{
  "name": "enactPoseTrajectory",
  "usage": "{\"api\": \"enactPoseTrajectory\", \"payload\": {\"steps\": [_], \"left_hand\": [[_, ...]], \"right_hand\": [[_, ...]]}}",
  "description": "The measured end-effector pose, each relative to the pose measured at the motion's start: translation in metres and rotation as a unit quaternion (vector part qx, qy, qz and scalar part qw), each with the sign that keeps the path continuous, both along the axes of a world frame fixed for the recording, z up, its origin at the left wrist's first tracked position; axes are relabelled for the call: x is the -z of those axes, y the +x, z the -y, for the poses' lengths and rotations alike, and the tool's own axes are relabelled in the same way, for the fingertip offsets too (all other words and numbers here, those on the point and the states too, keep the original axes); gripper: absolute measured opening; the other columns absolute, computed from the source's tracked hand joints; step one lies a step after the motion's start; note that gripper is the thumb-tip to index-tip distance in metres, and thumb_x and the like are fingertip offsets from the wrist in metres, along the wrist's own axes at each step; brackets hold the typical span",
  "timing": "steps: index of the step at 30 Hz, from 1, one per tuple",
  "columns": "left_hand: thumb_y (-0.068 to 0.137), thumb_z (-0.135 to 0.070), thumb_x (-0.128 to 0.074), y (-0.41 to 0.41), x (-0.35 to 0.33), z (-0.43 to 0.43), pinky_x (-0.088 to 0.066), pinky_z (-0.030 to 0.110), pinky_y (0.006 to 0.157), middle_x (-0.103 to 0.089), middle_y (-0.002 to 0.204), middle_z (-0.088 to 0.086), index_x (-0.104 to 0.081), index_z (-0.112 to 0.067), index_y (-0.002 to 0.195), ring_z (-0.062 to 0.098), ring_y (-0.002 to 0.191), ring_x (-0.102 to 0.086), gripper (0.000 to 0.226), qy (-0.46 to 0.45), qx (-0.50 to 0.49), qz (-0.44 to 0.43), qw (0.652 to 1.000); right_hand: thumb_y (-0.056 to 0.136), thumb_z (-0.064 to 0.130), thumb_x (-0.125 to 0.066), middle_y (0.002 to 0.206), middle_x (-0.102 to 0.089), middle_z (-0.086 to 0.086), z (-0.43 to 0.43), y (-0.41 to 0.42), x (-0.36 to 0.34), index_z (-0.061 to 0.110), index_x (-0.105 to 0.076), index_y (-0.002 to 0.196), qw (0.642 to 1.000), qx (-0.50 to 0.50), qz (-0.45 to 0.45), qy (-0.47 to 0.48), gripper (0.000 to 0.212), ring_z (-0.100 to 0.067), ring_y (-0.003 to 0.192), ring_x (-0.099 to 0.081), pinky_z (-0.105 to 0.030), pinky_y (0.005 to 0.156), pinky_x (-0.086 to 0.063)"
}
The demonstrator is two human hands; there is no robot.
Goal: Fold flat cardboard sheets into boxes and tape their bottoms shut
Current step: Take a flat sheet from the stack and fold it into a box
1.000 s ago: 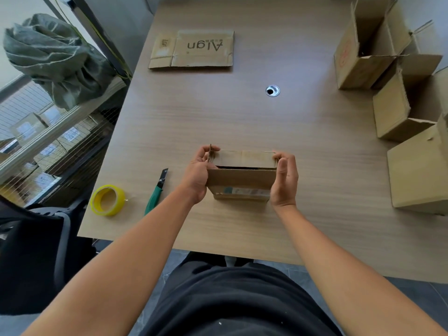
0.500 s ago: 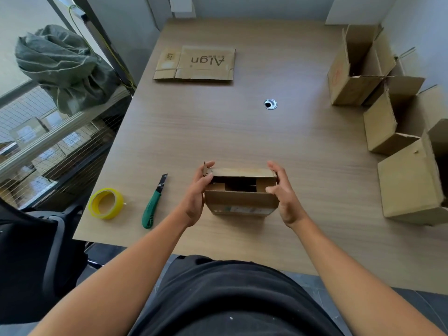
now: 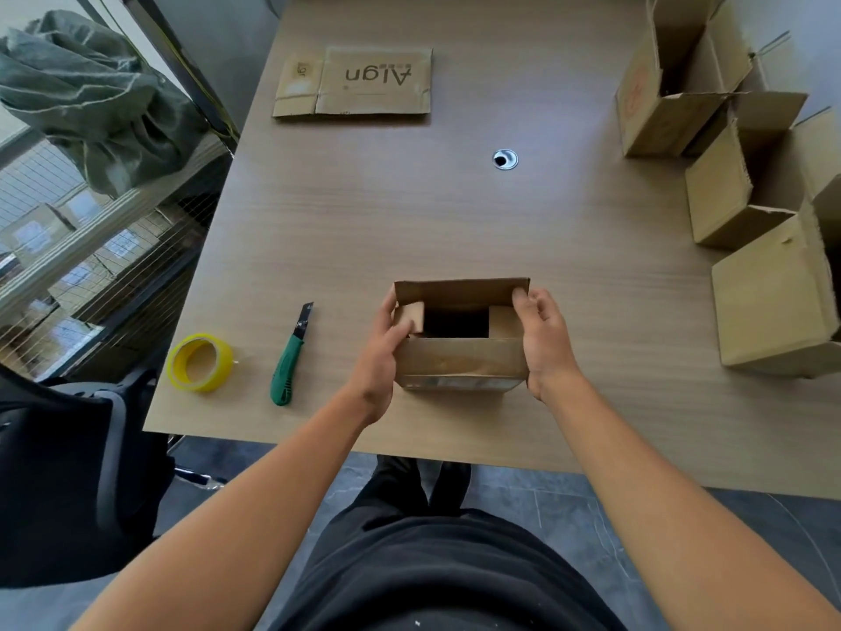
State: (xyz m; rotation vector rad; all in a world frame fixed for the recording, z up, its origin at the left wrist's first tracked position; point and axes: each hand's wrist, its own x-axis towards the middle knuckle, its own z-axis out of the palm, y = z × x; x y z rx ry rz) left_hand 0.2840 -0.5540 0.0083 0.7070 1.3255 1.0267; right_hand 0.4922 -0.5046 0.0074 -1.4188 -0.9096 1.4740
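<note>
A small cardboard box (image 3: 460, 362) stands near the table's front edge with its flaps facing up. Its two short side flaps are folded inward, the far long flap stands up and the near long flap lies toward me. My left hand (image 3: 381, 352) grips the box's left side, thumb on the left inner flap. My right hand (image 3: 543, 340) grips the right side, fingers over the far right corner. A flat cardboard sheet (image 3: 359, 82) printed "Algn" lies at the far left of the table. A yellow tape roll (image 3: 199, 362) and a green utility knife (image 3: 289, 359) lie left of the box.
Three folded boxes stand along the right edge: (image 3: 669, 91), (image 3: 732, 189), (image 3: 773, 307). A round cable hole (image 3: 505, 159) sits mid-table. A grey sack (image 3: 91, 97) and a wire rack (image 3: 68, 266) are to the left. A black chair (image 3: 59, 471) is at lower left.
The far long flap has swung up and back, exposing the two folded side flaps and the dark inside. Both hands shifted lower along the box's sides; the camera moved closer.
</note>
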Motion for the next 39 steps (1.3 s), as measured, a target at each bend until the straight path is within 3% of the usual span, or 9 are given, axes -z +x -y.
{"api": "enactPoseTrajectory", "payload": {"steps": [3,6,11,15,20,25,32,36,39], "left_hand": [[0.104,-0.003,-0.043,0.003,0.002,-0.007,-0.052,0.040,0.100,-0.059,0.135,0.001,-0.055,-0.046,0.130,0.020,0.121,-0.060,0.052,-0.005,-0.044,0.013,0.999],[0.097,0.012,-0.044,0.009,-0.003,-0.013,-0.056,0.032,0.077,-0.069,0.101,-0.010,-0.064,-0.031,0.108,0.015,0.094,-0.063,0.048,0.018,-0.083,-0.016,0.996],[0.081,-0.008,-0.049,0.003,-0.001,-0.004,-0.042,0.023,0.094,-0.061,0.129,-0.001,-0.071,-0.022,0.079,0.015,0.123,-0.055,0.027,0.073,-0.050,-0.080,0.993],[0.090,-0.041,-0.051,-0.007,0.008,0.008,-0.043,0.039,0.108,-0.057,0.133,0.001,-0.068,-0.014,0.098,0.019,0.129,-0.051,0.033,0.127,0.002,-0.135,0.983],[0.088,-0.032,-0.072,-0.019,0.018,0.010,-0.051,0.040,0.102,-0.039,0.149,-0.006,-0.036,-0.051,0.141,0.015,0.131,-0.048,0.066,-0.003,0.020,-0.091,0.996],[0.092,-0.032,-0.069,-0.020,0.016,0.007,-0.055,0.025,0.060,-0.060,0.130,0.001,-0.035,-0.038,0.147,0.017,0.102,-0.067,0.065,-0.112,0.030,-0.018,0.993],[0.078,-0.037,-0.074,-0.035,0.033,0.018,-0.057,0.034,0.079,-0.064,0.124,0.005,-0.034,-0.031,0.143,0.014,0.094,-0.071,0.077,-0.077,0.031,0.029,0.996],[0.079,-0.061,-0.070,-0.060,0.049,0.020,-0.053,0.034,0.095,-0.059,0.135,0.000,-0.042,-0.035,0.145,0.015,0.117,-0.063,0.076,-0.096,0.086,-0.074,0.989],[0.079,-0.081,-0.057,-0.076,0.058,0.020,-0.037,0.045,0.116,-0.044,0.151,-0.005,-0.030,-0.042,0.151,0.016,0.136,-0.046,0.086,-0.085,0.149,-0.183,0.968]], "right_hand": [[0.101,0.010,-0.048,0.114,-0.062,-0.013,0.011,-0.001,-0.002,0.034,-0.059,0.123,0.996,0.045,0.009,0.080,0.034,-0.010,0.110,-0.055,-0.024,0.106,-0.039],[0.100,0.017,-0.044,0.119,-0.063,-0.013,0.024,-0.001,0.002,0.014,-0.064,0.113,0.988,-0.004,0.055,0.147,0.024,-0.011,0.116,-0.056,-0.023,0.104,-0.039],[0.098,0.021,-0.054,0.129,-0.057,-0.009,0.036,-0.004,0.022,0.003,-0.057,0.107,0.987,-0.012,0.098,0.130,0.020,-0.004,0.120,-0.055,-0.017,0.101,-0.039],[0.095,0.020,-0.058,0.116,-0.057,0.006,0.033,-0.015,0.023,0.016,-0.054,0.114,0.989,0.010,0.101,0.107,0.020,-0.005,0.110,-0.053,-0.030,0.102,-0.041],[0.097,0.044,-0.059,0.148,-0.043,0.000,0.045,-0.020,0.033,0.042,-0.041,0.138,0.995,-0.039,0.091,-0.030,0.045,-0.015,0.139,-0.038,-0.040,0.117,-0.035],[0.085,0.068,-0.056,0.131,-0.058,0.001,0.050,-0.018,0.043,0.039,-0.055,0.130,0.993,-0.013,0.106,-0.057,0.053,-0.016,0.126,-0.053,-0.047,0.112,-0.042],[0.092,0.050,-0.060,0.118,-0.060,0.003,0.057,-0.027,0.042,0.036,-0.061,0.124,0.997,0.027,0.058,-0.033,0.035,-0.012,0.113,-0.056,-0.038,0.106,-0.046],[0.103,0.042,-0.051,0.138,-0.049,0.007,0.068,-0.051,0.044,0.028,-0.045,0.144,0.972,-0.014,0.234,0.009,0.044,-0.001,0.123,-0.042,-0.024,0.104,-0.035],[0.104,0.035,-0.049,0.140,-0.052,-0.004,0.069,-0.066,0.048,0.021,-0.051,0.142,0.893,-0.026,0.427,0.138,0.040,-0.016,0.128,-0.049,-0.040,0.106,-0.044]]}}
